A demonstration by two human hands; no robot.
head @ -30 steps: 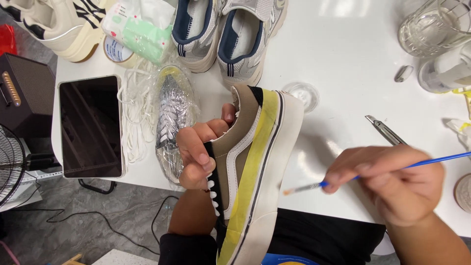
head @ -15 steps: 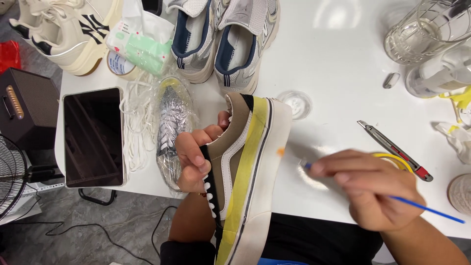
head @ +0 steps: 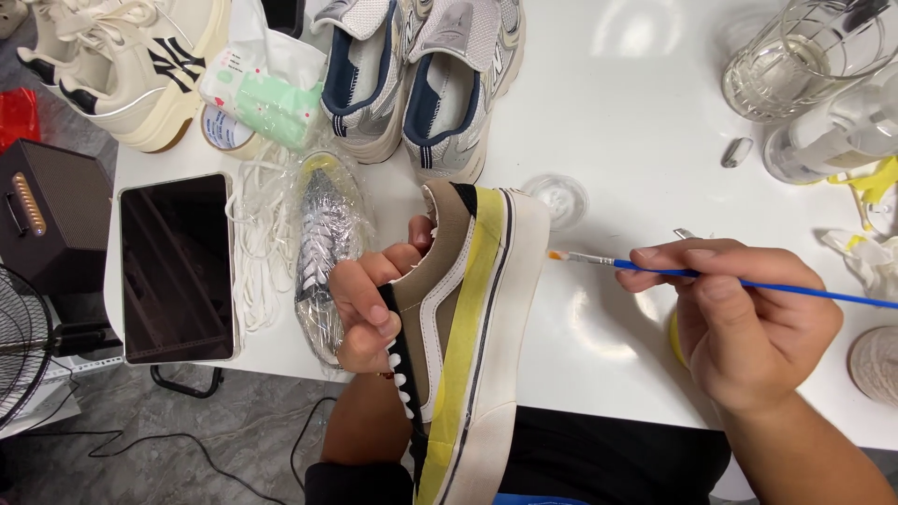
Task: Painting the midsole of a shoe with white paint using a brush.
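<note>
My left hand (head: 374, 304) grips a brown and black sneaker (head: 468, 327) by its upper, tipped on its side with the white sole facing right. Yellow masking tape (head: 472, 309) runs along the upper just above the sole. My right hand (head: 748, 323) holds a thin blue-handled paintbrush (head: 673, 271). Its orange-tipped bristles point left and hover just to the right of the sole's toe end, a short gap away.
A white table (head: 636, 140) carries a grey and navy sneaker pair (head: 421, 75), cream sneakers (head: 122, 65), a green wipes pack (head: 267, 98), white laces (head: 257, 234), a plastic-wrapped insert (head: 323, 243), a dark tablet (head: 178, 266), a small clear lid (head: 557, 198) and glass jars (head: 795, 56). A fan (head: 23, 355) stands lower left.
My right hand has lifted and turned the brush from low beside the sole to a level pose near the toe. The camera view shifted slightly; the left hand keeps its hold on the shoe.
</note>
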